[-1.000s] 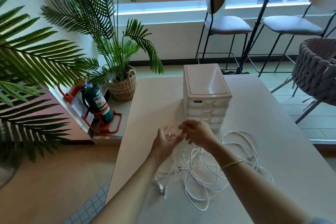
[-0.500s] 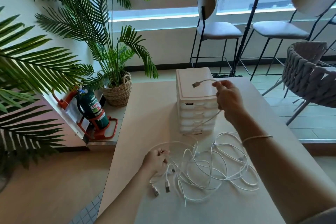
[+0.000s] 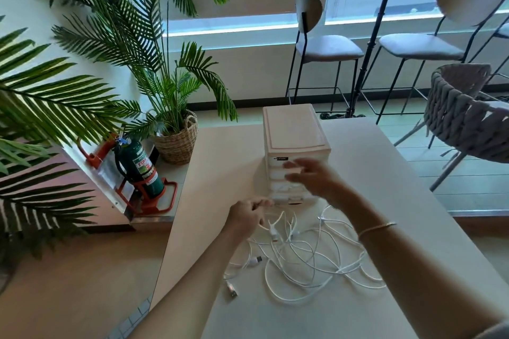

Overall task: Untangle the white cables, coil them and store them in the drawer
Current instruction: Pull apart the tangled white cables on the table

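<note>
Several white cables [image 3: 308, 259], tangled, directionless.

A single wide-angle view, worn on the person's head, looks forward and steeply down along both forearms onto the bench [image 3: 385, 173]. It sits close above the near bench edge, so the arms fill the lower frame. The drawer unit [image 3: 296, 132] stands mid-frame, farther off. Beyond, the view reaches the window stools [image 3: 327, 47] and, left, the potted palm [image 3: 165, 77]. Edges bend visibly.
</note>
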A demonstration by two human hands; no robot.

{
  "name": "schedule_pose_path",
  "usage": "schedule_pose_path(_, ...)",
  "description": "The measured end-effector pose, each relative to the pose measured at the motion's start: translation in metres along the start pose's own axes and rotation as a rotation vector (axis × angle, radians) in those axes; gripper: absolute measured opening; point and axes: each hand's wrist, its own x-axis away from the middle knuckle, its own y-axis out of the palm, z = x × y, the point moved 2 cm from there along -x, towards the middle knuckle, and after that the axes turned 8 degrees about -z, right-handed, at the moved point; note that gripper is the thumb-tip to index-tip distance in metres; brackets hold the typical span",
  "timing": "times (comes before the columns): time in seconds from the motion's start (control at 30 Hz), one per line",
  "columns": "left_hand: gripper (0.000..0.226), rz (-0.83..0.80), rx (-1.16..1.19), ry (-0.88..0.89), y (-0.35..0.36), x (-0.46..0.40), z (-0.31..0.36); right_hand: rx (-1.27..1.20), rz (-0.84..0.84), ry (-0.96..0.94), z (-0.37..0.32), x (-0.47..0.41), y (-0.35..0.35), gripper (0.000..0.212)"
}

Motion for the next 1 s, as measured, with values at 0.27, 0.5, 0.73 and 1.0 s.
schedule_pose_path(0.27, 0.018, 0.024, 0.106, 0.117, 0.001, 0.001, 0.030, 0.325, -0.108, 0.031, 0.016, -0.008, 0.016, 0.029)
schedule_pose_path(0.5, 0.021, 0.016, 0.197, -0.024, 0.003, 0.002, -0.015, 0.270, 0.342, 0.006, 0.014, -0.008, -0.035, 0.027)
schedule_pose_path(0.73, 0.023, 0.081, 0.145, -0.152, -0.007, 0.005, -0.067, 0.242, 0.677, 0.054, 0.025, -0.006, -0.081, 0.032)
schedule_pose_path(1.0, 0.019, 0.109, 0.102, 0.016, -0.011, 0.002, -0.006, 0.292, 0.703, 0.088, 0.029, -0.011, -0.072, 0.032)
